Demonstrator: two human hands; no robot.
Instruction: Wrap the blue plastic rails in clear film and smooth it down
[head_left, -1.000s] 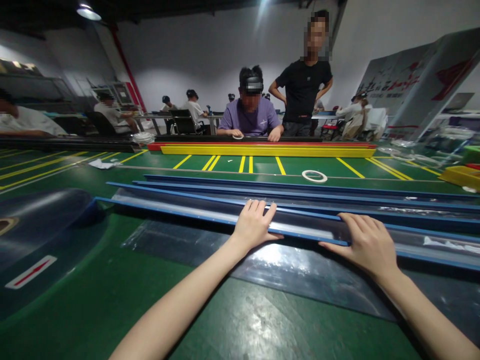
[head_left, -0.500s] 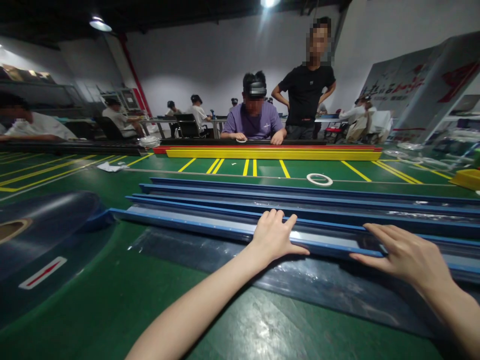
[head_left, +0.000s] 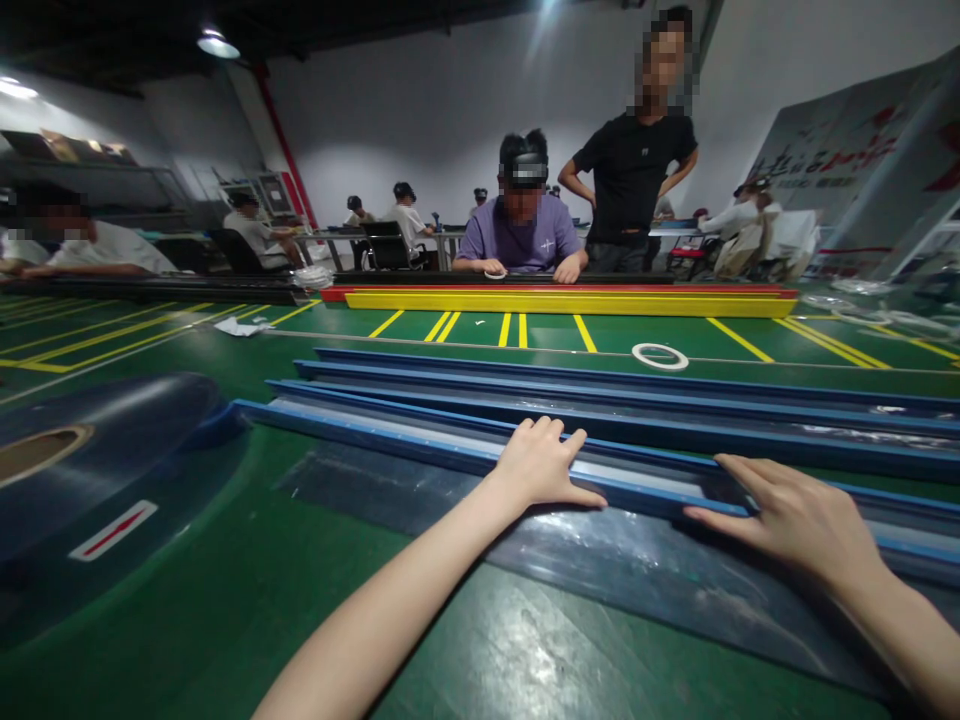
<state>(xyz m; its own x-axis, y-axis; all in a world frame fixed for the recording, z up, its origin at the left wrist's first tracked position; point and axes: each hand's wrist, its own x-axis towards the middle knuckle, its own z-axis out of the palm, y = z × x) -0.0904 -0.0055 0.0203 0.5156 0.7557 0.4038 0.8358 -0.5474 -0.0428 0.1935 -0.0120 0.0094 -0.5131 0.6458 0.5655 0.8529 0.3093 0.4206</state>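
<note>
A long blue channel strip [head_left: 420,432] runs across the green table. My left hand [head_left: 541,462] grips its middle, fingers over the far edge and thumb along the near side. Further right, my right hand [head_left: 795,515] spans the same strip, its fingers on the far edge and thumb at the near edge. Under and in front of the strip lies a clear plastic film [head_left: 600,560]. Behind it rest more blue channel strips [head_left: 465,382].
At the left lies a big roll of clear film [head_left: 112,430]. Yellow strips [head_left: 562,302] and red ones lie across the table, with a white ring [head_left: 660,356] nearer. A person in purple [head_left: 517,235] sits opposite; another person in black [head_left: 637,180] stands behind.
The view has shifted slightly, so the background sits further right. Both hands remain on the blue strip, a little further left in view.
</note>
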